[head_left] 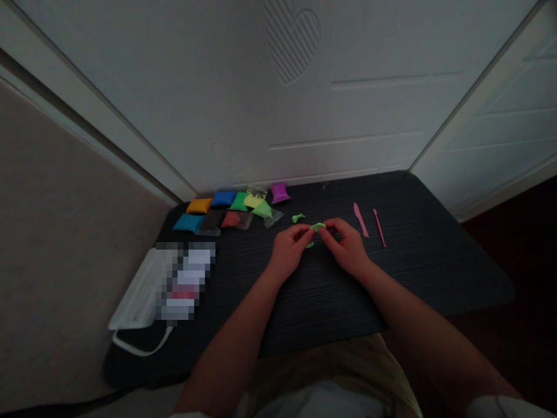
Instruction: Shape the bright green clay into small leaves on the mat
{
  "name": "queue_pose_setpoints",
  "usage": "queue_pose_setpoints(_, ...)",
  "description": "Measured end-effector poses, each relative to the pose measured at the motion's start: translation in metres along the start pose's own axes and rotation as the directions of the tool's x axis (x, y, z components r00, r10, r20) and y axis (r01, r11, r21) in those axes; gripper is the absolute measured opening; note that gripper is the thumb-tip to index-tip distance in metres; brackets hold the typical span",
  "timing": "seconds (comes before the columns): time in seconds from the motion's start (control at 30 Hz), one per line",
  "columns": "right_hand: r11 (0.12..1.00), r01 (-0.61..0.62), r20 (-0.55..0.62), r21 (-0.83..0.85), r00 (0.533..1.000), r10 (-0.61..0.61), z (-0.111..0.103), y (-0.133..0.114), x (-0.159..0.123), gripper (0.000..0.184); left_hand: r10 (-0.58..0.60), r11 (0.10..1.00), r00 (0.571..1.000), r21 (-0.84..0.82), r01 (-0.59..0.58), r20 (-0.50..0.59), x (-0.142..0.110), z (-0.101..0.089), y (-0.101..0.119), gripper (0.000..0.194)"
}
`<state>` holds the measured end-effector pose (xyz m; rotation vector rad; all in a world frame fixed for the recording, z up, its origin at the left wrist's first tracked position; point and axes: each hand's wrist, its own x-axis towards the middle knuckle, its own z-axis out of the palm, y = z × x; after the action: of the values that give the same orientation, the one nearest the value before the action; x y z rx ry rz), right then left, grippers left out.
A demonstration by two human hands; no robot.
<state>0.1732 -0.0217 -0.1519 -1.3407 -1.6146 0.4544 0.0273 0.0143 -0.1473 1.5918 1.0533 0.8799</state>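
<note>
Between the fingertips of both hands is a small piece of light green modelling clay [318, 226], held just over the dark table. My left hand [290, 248] pinches its left side, and my right hand [347, 244] pinches the right side, thumbs towards me. Just beyond my left fingers lies another bit of green clay [298, 218]. A further green scrap [310, 245] shows below the hands, partly covered by my left thumb. Right of my right hand lie a pink plastic clay knife [361, 220] and a thin pink modelling stick [380, 228].
Clay packets line the back left, among them orange [199, 205], blue [223, 199], teal [188, 222], red [232, 219] and purple [279, 193]. A white pouch with a strap [134, 290] lies by a blurred-out item at left. A white panelled surface [348, 104] rises behind the black table [452, 261].
</note>
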Motion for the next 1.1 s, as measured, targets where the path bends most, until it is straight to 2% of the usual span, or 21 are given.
queue_pose_setpoints(0.2, 1.000, -0.021, 0.014, 0.022, 1.000, 0.021, 0.0021, -0.0001, 0.0010, 0.015, 0.039, 0.999, 0.999, 0.028, -0.039, -0.021, 0.0000, 0.0009, -0.0059, 0.024)
queue_pose_setpoints(0.4, 0.997, -0.063, 0.026, 0.051, 0.998, 0.062, 0.0024, 0.0001, 0.0003, 0.015, 0.068, 0.998, 0.996, -0.011, -0.068, -0.050, -0.0014, 0.0033, -0.0059, 0.024)
queue_pose_setpoints(0.67, 0.996, -0.070, 0.038, 0.061, 0.997, 0.068, 0.0023, 0.0018, 0.0012, 0.014, 0.096, 0.993, 0.992, 0.083, -0.090, -0.078, -0.0008, 0.0008, -0.0066, 0.022)
queue_pose_setpoints(0.8, 0.992, -0.084, 0.045, 0.095, 0.996, 0.080, 0.0030, 0.0030, 0.0008, 0.015, 0.085, 0.995, 0.994, 0.063, -0.081, -0.066, -0.0006, 0.0009, -0.0067, 0.022)
queue_pose_setpoints(1.0, 0.948, -0.177, 0.053, 0.265, 0.984, 0.169, 0.0029, 0.0034, 0.0015, 0.018, 0.084, 0.996, 0.996, 0.039, -0.084, 0.006, -0.0042, 0.0007, -0.0035, 0.026)
queue_pose_setpoints(1.1, 0.938, -0.190, 0.083, 0.291, 0.981, 0.173, 0.0024, 0.0026, 0.0014, 0.019, 0.077, 0.997, 0.997, 0.022, -0.077, 0.005, -0.0047, 0.0000, -0.0011, 0.027)
